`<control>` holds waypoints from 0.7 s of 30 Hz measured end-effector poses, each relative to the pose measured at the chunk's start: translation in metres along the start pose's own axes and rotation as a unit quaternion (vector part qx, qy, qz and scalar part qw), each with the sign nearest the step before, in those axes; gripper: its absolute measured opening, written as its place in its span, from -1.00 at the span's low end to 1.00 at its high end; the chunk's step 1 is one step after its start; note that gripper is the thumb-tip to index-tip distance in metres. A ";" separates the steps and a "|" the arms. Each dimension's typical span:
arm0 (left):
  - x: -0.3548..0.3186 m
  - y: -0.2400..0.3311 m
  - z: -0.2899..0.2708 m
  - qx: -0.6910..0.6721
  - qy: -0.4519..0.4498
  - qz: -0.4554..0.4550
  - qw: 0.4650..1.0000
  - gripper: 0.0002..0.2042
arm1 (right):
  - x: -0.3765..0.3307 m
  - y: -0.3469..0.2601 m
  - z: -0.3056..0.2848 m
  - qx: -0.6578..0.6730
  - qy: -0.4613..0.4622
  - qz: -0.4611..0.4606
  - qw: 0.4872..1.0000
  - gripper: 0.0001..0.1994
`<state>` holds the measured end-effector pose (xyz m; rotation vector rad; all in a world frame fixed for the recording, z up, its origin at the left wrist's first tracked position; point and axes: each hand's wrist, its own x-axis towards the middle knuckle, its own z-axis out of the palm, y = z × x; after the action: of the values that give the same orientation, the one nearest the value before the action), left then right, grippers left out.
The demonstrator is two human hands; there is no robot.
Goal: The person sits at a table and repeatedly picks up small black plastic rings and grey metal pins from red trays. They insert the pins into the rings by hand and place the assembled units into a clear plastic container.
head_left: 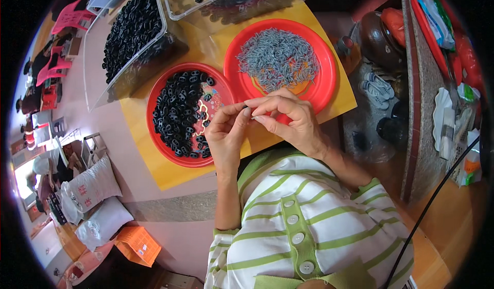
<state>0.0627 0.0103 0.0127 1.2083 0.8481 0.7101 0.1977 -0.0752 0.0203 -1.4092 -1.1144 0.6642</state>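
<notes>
In front of my body, the fingertips of both hands meet over the near edges of two red plates. My left hand [226, 132] is closed in a pinch, and a tiny dark thing shows at its tips. My right hand [292, 118] also pinches at the same spot; what it holds is too small to make out. Left of the hands, a red plate [218, 96] carries many small black oval plastic pieces [177, 111] with holes. Beyond the right hand, a second red plate [328, 75] bears a heap of small grey pointed screw-like pieces [278, 55].
Both plates rest on a yellow board [149, 158]. Behind them stand a clear bin [139, 42] full of black pieces and another clear bin [236, 6]. Shoes [376, 89] and a brown jar [378, 37] lie right. White sacks [90, 186] and pink chairs [54, 65] are left.
</notes>
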 end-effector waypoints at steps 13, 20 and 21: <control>-0.002 -0.001 -0.005 -0.242 -0.038 -0.103 0.964 -0.86 | 0.010 0.006 0.005 0.119 0.017 0.097 0.988 -0.90; -0.002 0.000 -0.003 -0.212 -0.027 -0.074 0.974 -0.87 | 0.013 0.001 0.006 0.058 0.010 0.072 0.996 -0.91; -0.001 -0.001 -0.003 -0.208 -0.027 -0.071 0.975 -0.87 | 0.013 0.001 0.007 0.051 0.014 0.063 0.997 -0.92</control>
<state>0.0592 0.0105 0.0121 0.7800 0.6894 0.6927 0.1969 -0.0606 0.0207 -1.4045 -0.9620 0.7787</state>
